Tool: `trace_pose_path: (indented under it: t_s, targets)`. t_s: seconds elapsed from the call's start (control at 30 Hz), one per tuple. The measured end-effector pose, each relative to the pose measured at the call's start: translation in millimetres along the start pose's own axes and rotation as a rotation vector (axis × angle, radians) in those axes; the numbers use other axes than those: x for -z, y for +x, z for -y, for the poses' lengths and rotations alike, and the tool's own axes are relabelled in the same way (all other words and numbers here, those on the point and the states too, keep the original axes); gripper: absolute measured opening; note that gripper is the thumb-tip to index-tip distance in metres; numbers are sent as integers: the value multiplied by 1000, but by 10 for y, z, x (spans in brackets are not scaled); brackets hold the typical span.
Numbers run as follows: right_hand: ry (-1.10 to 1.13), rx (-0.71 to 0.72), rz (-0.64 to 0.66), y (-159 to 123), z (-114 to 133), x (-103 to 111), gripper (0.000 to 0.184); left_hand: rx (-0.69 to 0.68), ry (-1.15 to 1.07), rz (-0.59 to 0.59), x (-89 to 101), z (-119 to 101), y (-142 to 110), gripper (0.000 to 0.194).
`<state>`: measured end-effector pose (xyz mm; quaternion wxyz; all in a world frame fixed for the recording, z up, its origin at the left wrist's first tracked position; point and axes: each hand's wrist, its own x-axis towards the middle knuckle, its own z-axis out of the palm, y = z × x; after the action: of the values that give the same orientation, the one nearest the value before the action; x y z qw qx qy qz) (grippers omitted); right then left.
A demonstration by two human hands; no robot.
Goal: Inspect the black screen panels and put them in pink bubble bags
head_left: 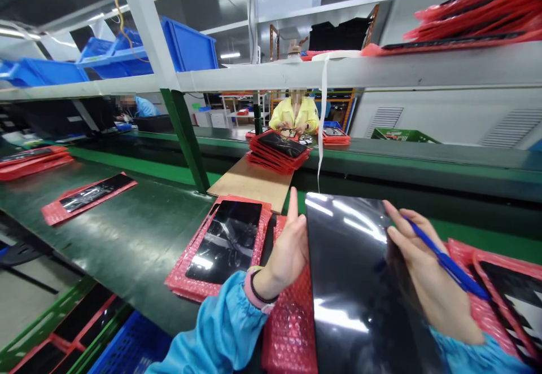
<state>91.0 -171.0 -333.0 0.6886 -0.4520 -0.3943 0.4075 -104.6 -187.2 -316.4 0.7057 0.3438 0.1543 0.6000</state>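
I hold a glossy black panel [355, 284] tilted up in front of me with both hands. My left hand [288, 253] grips its left edge, thumb raised and fingers behind the panel. My right hand [423, 272] rests on the panel's right edge with a blue pen [449, 264] held between its fingers. Under the panel lies red bubble wrap [288, 329] on the green bench [127, 238]. To the left, another black panel [226, 238] lies flat on a red bubble-wrap pouch.
More wrapped panels lie at the right [512, 300], far left [88, 193] and in a stack [279, 151] across the bench beside a cardboard sheet [254, 185]. A person in yellow [295, 115] works opposite. Blue bins [186, 47] sit on the shelf above.
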Motion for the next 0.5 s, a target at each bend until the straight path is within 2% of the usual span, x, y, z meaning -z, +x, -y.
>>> trace_pose_path:
  t_s: [0.07, 0.13, 0.23, 0.3, 0.4, 0.5]
  targets:
    - [-12, -9, 30, 28, -208, 11, 40, 49, 52, -62, 204, -39, -37, 80]
    - [-26, -6, 44, 62, -438, 21, 38, 104, 163, -174, 456, -97, -93, 83]
    - [-62, 7, 69, 88, -742, 22, 35, 225, 325, -366, 826, -164, -219, 68]
    - [-102, 22, 104, 79, -893, 4, 34, 315, 375, -434, 1002, -169, -309, 59]
    - [-192, 48, 173, 43, -1047, -60, 38, 427, 383, -432, 1128, -140, -391, 52]
    - [-314, 89, 202, 4, -1109, -138, 46, 515, 398, -401, 1142, -122, -370, 43]
